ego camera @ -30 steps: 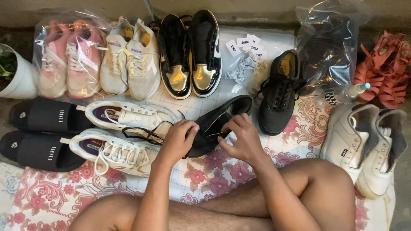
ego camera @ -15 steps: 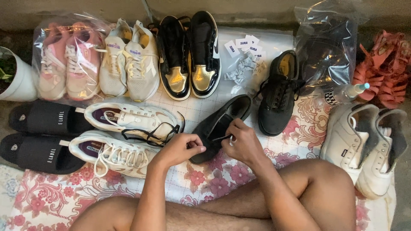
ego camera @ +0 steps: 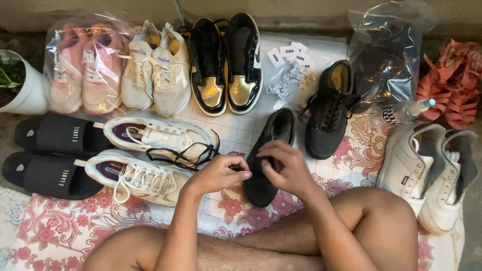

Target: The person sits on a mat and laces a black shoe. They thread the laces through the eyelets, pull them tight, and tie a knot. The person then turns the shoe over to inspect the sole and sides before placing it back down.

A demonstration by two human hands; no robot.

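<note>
Hands at a laceless black canvas shoe (ego camera: 268,155) on the floral cloth (ego camera: 60,231).
We see our left hand (ego camera: 218,174) curled in a pinch beside its vamp and our right hand (ego camera: 286,168) gripping the eyelet area. We judge it light and soft-sided; best held by the firmer sole, near the black lace (ego camera: 188,156) draped over the white trainer (ego camera: 160,138).

Matt black canvas shoe (ego camera: 268,155) lies on printed floral cloth (ego camera: 60,231) beside glossy gold-toed sneakers (ego camera: 226,62).
</note>
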